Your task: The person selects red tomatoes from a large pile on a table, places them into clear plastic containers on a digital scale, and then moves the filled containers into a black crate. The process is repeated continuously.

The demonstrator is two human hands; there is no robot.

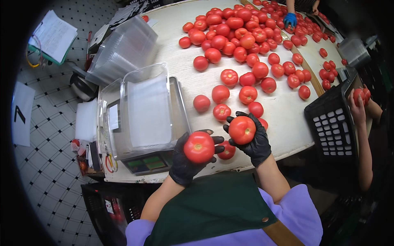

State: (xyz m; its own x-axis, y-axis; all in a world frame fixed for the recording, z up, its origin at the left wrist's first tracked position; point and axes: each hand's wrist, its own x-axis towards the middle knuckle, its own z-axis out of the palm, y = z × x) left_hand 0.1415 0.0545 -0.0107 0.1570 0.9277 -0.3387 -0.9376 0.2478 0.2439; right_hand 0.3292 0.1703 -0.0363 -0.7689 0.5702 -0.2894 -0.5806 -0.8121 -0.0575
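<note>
My left hand (190, 156), in a black glove, holds a large red tomato (199, 147) with its underside or stem scar facing up. Another red tomato (242, 130) rests in my right hand (255, 140), gloved in black too and slightly higher in the view. Between and beneath the hands, a tomato (227, 150) lies on the white table (277, 123). Beyond them many loose tomatoes (222, 29) are heaped and scattered. Left of my left hand, a clear plastic tray (149, 104) with a white liner sits on a digital scale (146, 164).
Stacked clear trays (123, 52) lean at the table's left edge near a metal kettle (83, 86). A black crate (332, 123) stands at the right, where a co-worker's hands (358, 107) hold tomatoes. Another person's blue-gloved hand (290, 20) touches tomatoes at the far side. A wooden strip (311, 77) crosses the table.
</note>
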